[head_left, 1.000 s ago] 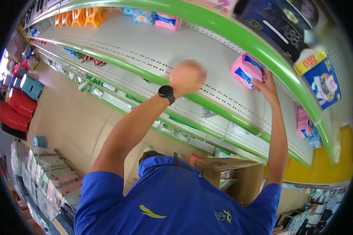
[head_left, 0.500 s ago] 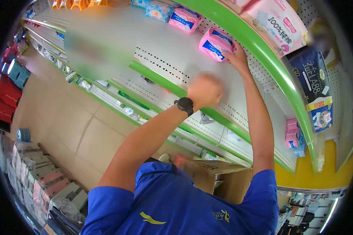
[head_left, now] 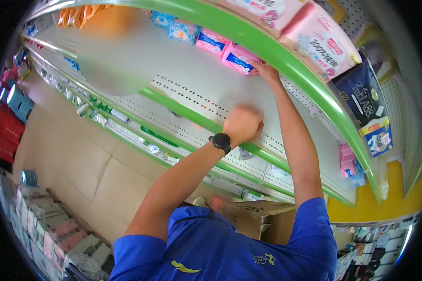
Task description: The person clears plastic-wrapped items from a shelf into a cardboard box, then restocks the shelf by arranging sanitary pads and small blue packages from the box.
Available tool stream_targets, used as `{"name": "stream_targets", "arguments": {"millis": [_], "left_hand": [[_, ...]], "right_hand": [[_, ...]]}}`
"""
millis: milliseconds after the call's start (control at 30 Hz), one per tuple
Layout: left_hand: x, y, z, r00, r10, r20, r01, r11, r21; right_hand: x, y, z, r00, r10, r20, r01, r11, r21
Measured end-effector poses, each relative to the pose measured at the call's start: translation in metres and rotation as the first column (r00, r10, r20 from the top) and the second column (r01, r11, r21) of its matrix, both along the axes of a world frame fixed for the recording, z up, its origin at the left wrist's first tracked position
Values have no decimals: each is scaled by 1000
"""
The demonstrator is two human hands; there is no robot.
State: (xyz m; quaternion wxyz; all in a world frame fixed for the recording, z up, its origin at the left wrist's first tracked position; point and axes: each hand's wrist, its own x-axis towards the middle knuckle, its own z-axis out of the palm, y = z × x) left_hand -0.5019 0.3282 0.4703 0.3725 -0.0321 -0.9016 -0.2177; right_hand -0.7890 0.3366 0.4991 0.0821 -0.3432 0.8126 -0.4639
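My right hand reaches over the upper shelf, its fingers closed on the right end of a pink pack of sanitary pads with a blue-and-white label. That pack stands against a similar pink pack on its left. Lower down, my left hand, with a black watch on the wrist, is curled into a fist at the shelf's green front edge. Nothing shows in this fist, and its far side is blurred.
Light-blue packs continue the row leftward. A green shelf rim curves overhead, bearing a large pink-and-white pack. An open cardboard box stands below by my body. Stacked boxes line the floor at left.
My right hand has moved the pink pack left and slightly up in view, closing the gap to its neighbour. My left hand stays about where it was at the shelf edge.
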Motion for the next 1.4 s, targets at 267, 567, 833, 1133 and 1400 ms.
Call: {"name": "stream_targets", "arguments": {"millis": [267, 567, 833, 1133, 1400], "left_hand": [[-2, 0, 5, 1000, -11, 6, 11, 999, -31], [4, 13, 22, 999, -39, 32, 39, 999, 2], [2, 18, 19, 999, -35, 25, 36, 998, -50], [-2, 20, 15, 998, -48, 45, 50, 998, -43], [-3, 19, 14, 996, -24, 82, 24, 1000, -4]], "right_hand": [[13, -3, -15, 789, -49, -612, 123, 989, 80], [37, 89, 19, 817, -225, -532, 259, 966, -11], [24, 307, 48, 600, -566, -565, 542, 807, -234], [11, 618, 42, 124, -821, -558, 857, 372, -357], [-51, 778, -17, 295, -440, -848, 950, 234, 209]]}}
